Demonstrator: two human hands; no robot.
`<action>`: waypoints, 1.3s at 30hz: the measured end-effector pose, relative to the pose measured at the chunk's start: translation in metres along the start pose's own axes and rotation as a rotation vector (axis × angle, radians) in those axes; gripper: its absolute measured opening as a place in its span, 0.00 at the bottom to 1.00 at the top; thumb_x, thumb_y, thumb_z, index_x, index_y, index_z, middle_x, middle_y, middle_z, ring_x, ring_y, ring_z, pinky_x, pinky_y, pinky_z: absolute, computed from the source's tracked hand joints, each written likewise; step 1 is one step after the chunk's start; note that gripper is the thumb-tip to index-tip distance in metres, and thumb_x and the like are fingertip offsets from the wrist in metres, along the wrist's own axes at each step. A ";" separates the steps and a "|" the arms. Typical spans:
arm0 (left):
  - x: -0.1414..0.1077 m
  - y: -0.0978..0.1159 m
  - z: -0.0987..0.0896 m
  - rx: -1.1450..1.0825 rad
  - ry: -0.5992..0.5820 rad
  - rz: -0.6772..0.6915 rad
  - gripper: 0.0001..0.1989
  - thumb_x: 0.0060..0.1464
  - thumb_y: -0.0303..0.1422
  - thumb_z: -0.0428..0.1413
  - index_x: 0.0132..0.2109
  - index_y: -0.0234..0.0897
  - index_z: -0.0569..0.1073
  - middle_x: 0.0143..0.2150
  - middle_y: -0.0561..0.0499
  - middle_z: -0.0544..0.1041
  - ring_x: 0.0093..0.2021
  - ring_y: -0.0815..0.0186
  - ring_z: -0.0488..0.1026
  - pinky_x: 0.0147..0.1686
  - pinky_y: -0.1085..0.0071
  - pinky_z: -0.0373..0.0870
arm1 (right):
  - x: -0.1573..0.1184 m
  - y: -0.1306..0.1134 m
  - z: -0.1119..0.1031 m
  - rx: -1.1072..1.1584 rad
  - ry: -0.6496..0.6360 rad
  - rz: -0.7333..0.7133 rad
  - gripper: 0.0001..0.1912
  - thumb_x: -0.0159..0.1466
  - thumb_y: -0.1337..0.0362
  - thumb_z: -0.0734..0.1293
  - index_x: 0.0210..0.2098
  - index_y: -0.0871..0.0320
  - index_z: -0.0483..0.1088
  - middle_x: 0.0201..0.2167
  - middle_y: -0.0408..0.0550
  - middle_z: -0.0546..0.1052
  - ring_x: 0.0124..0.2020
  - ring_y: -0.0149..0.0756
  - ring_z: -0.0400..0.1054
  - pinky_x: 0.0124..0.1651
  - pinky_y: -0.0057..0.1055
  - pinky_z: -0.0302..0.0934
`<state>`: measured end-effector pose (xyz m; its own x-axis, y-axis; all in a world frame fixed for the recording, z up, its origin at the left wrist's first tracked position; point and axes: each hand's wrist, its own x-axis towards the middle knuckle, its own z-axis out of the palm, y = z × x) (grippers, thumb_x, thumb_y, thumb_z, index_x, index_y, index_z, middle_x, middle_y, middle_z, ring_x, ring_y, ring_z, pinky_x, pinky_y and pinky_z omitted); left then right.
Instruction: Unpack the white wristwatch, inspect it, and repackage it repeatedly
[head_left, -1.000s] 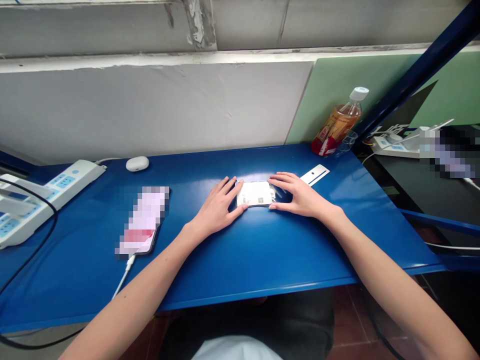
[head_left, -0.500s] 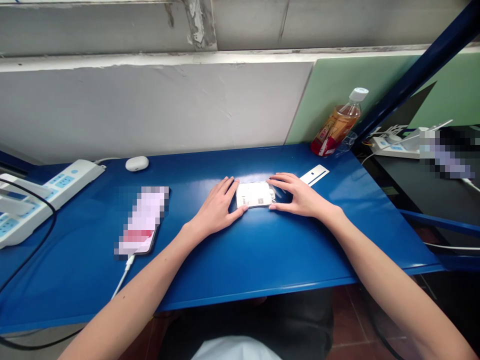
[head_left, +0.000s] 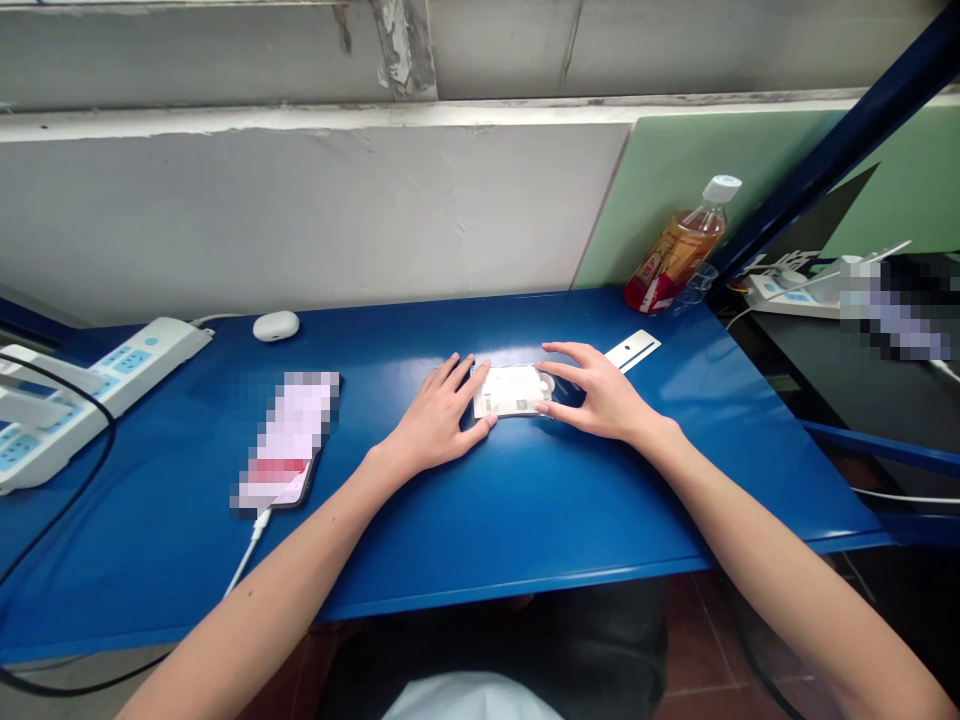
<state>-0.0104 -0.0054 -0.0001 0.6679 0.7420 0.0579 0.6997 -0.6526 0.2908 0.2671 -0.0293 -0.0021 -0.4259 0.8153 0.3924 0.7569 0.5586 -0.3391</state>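
Note:
A small white packet (head_left: 510,390) in clear wrap, with printed marks, lies flat on the blue table (head_left: 480,520). My left hand (head_left: 444,412) rests at its left end, fingers spread, with the thumb and a fingertip on its edge. At the right end my right hand (head_left: 596,392) is spread too, its thumb touching the near right corner and its fingers arched over the far side. Behind my right hand lies a flat white slotted strip (head_left: 634,350), partly covered by the hand.
A phone (head_left: 289,440) with a white charging cable lies at left, near a white power strip (head_left: 112,385). A white earbud case (head_left: 276,326) sits near the wall. At the back right, a drink bottle (head_left: 679,250) leans beside a blue post (head_left: 832,150).
My right hand's fingers have spread and lifted slightly, and its thumb has shifted left onto the packet's corner. A left fingertip has moved onto the packet's edge. The packet has hardly moved.

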 end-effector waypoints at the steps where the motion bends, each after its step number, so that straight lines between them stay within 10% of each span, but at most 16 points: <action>1: 0.000 -0.001 0.001 0.000 0.005 0.003 0.37 0.65 0.49 0.47 0.73 0.33 0.52 0.73 0.36 0.53 0.74 0.46 0.45 0.69 0.49 0.49 | 0.000 -0.003 0.002 -0.010 0.028 0.013 0.25 0.63 0.47 0.69 0.52 0.58 0.75 0.54 0.61 0.75 0.54 0.54 0.69 0.55 0.50 0.66; 9: 0.000 -0.005 0.004 -0.039 0.028 0.004 0.36 0.64 0.49 0.50 0.72 0.35 0.55 0.73 0.37 0.55 0.74 0.46 0.46 0.68 0.48 0.51 | 0.000 -0.016 0.013 -0.002 -0.047 0.171 0.20 0.68 0.58 0.61 0.55 0.59 0.72 0.31 0.49 0.79 0.29 0.39 0.71 0.32 0.33 0.62; 21: 0.004 0.000 0.001 -0.056 0.025 -0.016 0.34 0.61 0.45 0.53 0.69 0.34 0.59 0.72 0.35 0.57 0.73 0.44 0.48 0.68 0.47 0.51 | 0.003 -0.025 0.013 -0.308 -0.158 0.151 0.21 0.65 0.66 0.59 0.54 0.59 0.73 0.33 0.53 0.81 0.32 0.44 0.74 0.28 0.33 0.55; 32: 0.005 -0.002 0.001 -0.096 0.052 -0.029 0.32 0.58 0.44 0.55 0.65 0.33 0.62 0.70 0.36 0.60 0.72 0.44 0.50 0.68 0.48 0.53 | 0.000 -0.013 0.014 -0.070 0.005 0.313 0.21 0.63 0.69 0.60 0.53 0.59 0.74 0.28 0.48 0.80 0.27 0.41 0.72 0.32 0.35 0.64; 39: 0.004 -0.001 0.002 -0.046 0.059 -0.002 0.31 0.58 0.41 0.54 0.64 0.32 0.61 0.69 0.35 0.60 0.72 0.45 0.51 0.68 0.48 0.52 | -0.002 0.012 -0.001 -0.058 0.029 0.052 0.12 0.68 0.59 0.64 0.44 0.55 0.78 0.44 0.55 0.77 0.44 0.47 0.70 0.46 0.42 0.68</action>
<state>-0.0078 -0.0024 -0.0022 0.6498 0.7516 0.1134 0.6873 -0.6447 0.3346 0.2775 -0.0248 -0.0058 -0.3717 0.8375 0.4006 0.8055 0.5055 -0.3093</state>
